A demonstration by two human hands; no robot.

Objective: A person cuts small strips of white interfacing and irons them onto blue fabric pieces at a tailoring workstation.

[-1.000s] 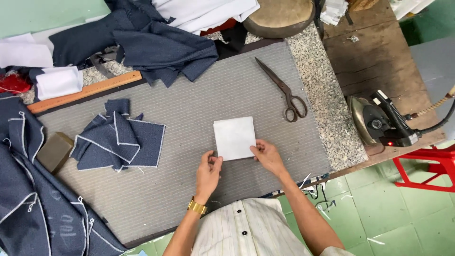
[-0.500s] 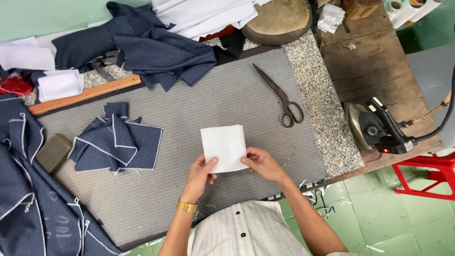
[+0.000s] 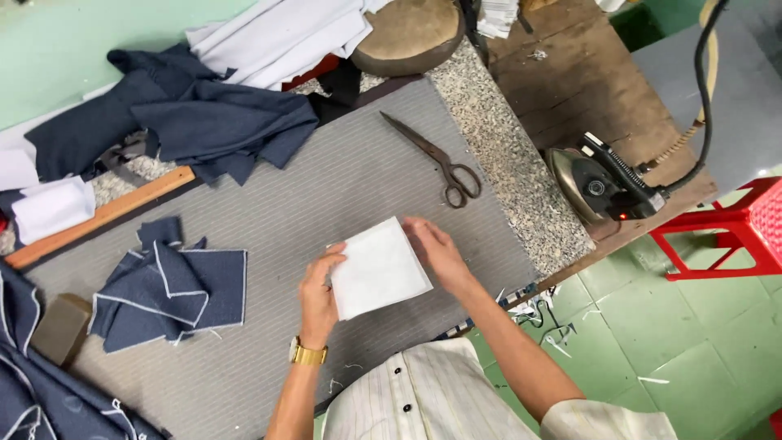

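We hold one white fabric square [image 3: 377, 269] between our two hands, just above the grey striped pressing mat [image 3: 277, 204]. Our left hand [image 3: 320, 287] pinches its left edge, thumb on top and fingers curled under; our right hand [image 3: 436, 248] closes on its upper right corner, fingers lying along the edge. A gold wristwatch [image 3: 308, 354] sits on the left wrist.

Outward from the grip, to the left on the mat lies one small stack of navy fabric pieces with white piping [image 3: 167, 287]; we cannot tell how many pieces it holds. Beyond the square, up and to the right, rests one pair of dark tailor's scissors [image 3: 436, 159], blades closed. Farther right, past the speckled stone edge, one iron [image 3: 599, 186] stands on the brown wooden board [image 3: 570, 73], its cord running upward. One red plastic stool [image 3: 729, 232] is beside it on the green tiled floor.

Far beyond the mat, a heap of navy cloth [image 3: 187, 126] and a pile of white cloth [image 3: 277, 37] lie near one round padded cushion [image 3: 407, 33]. One wooden ruler [image 3: 102, 216] lies at the mat's left edge.
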